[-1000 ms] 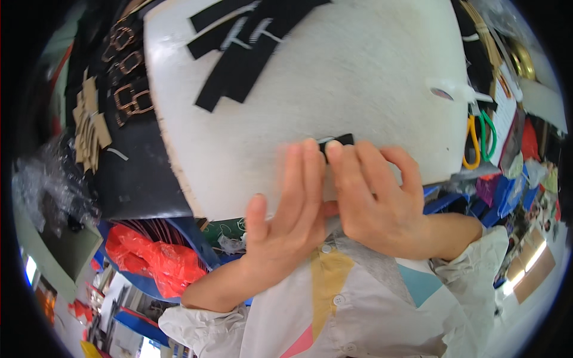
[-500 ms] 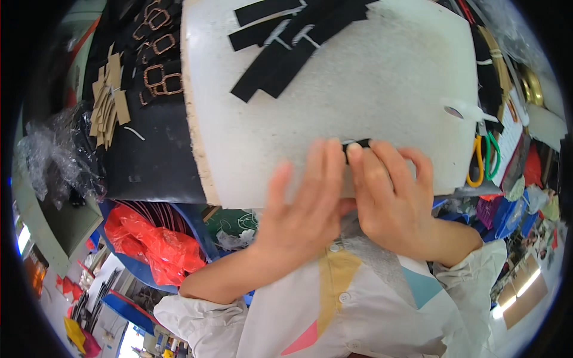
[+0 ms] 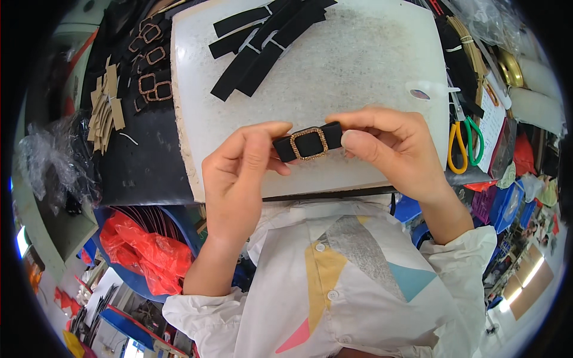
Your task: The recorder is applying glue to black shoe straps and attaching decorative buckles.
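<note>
Between both hands is a short black ribbon bow [image 3: 310, 144], looped flat, with a square gold rhinestone buckle [image 3: 293, 147] around its middle. My left hand [image 3: 236, 164] pinches its left end between thumb and fingers. At the other end, my right hand [image 3: 394, 146] grips it the same way, thumb in front. The bow is raised over the near part of a white work board [image 3: 382, 77], tilted slightly up to the right. Farther off on the board lie several black ribbon strips [image 3: 262, 53] with white ties.
Several loose square buckles [image 3: 156, 55] and tan card strips [image 3: 107, 113] lie on the black table at left. Scissors with yellow and green handles [image 3: 458, 149] and a white glue bottle [image 3: 427, 90] are at right. A blue bin with a red bag [image 3: 146, 253] stands below left.
My hands were pressed close together at the board, with the bow mostly hidden. They have drawn apart and raised the bow, so its buckle faces up into view.
</note>
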{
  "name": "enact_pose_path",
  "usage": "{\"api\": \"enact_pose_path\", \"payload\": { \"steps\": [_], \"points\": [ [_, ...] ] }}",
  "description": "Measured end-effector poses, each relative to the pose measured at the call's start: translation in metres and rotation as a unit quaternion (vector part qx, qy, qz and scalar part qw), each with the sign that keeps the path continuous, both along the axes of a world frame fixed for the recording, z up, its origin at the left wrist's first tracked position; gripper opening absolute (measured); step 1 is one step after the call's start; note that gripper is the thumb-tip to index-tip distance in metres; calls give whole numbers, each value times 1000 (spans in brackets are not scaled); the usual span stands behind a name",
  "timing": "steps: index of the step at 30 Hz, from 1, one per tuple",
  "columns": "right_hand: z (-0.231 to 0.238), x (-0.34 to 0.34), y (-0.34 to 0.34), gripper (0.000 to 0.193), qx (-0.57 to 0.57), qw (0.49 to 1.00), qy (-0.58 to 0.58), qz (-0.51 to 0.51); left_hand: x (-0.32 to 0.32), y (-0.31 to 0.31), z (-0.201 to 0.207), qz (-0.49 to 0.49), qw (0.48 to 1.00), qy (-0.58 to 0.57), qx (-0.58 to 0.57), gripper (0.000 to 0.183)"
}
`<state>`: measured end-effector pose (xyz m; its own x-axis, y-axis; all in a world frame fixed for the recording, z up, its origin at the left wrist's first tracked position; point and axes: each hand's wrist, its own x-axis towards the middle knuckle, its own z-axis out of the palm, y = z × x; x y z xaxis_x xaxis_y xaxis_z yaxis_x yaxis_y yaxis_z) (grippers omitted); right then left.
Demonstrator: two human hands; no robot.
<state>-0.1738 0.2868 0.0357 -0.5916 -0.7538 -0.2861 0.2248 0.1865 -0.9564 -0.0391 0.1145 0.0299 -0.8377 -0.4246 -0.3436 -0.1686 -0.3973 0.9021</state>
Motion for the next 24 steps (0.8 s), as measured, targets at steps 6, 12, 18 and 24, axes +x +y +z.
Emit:
{"api": "enact_pose_path", "payload": {
  "steps": [6,12,18,24],
  "points": [
    [0,10,-9,24,-7,997,-79,-3,10,4,5,0,1000,-19,-1,24],
    [0,24,-18,28,3,1000,-8,-2,20,-2,14,20,1000,-19,-12,22],
    [-7,6,20,18,48,962,261,-68,73,-113,-26,239,932,-87,-258,17],
    [-45,-24,83,40,59,866,410,-279,31,-92,-24,210,668,-113,-705,18]
  ]
}}
